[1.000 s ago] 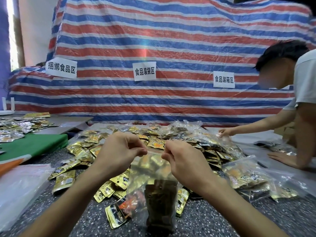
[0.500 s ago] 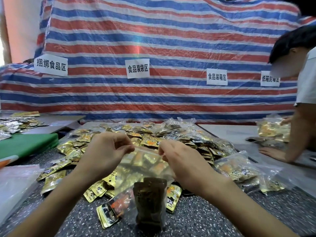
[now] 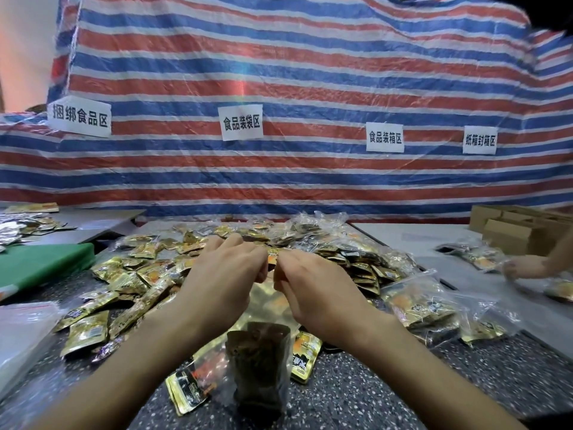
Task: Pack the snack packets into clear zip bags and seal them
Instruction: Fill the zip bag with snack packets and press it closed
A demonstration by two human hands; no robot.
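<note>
1. Front and centre: clear zip bag point(image 3: 266, 301), lifted up and hanging upright betw. both hands, bottom end low by the table top.
2. Inside it: dark packet point(image 3: 259, 358) standing on end, plus an orange-and-gold one low on the left side.
3. Gripping the bag's top edge from the left: left hand point(image 3: 226, 274), fingers curled, thumb & fingertips clamped on the plastic.
4. Same from the right: right hand point(image 3: 313, 290), fingers curled and pinched tight on that top edge. Knuckles of the two almost touching at mid-seam.
5. Seam zipped or not? Can't tell, hidden under the fingers.
6. Behind the bag & spreading left: big heap of loose gold snack packets point(image 3: 148, 274), scattered over the speckled table point(image 3: 356, 392).
7. Just right of the right wrist: filled bags point(image 3: 418, 305) lying flat, gold packs showing thru the plastic.
8. Far left, near edge: stack of empty clear bags point(image 3: 21, 330). Behind that, a green board point(image 3: 40, 265). Further back, silver packets point(image 3: 12, 225) on a grey surface.
9. Right edge: another person's hand point(image 3: 524, 266) resting on a bag, w/ cardboard boxes point(image 3: 511, 231) behind it.
10. Backdrop: red-white-blue striped tarp point(image 3: 279, 72) w/ four white paper signs point(image 3: 240, 122) stuck on.
</note>
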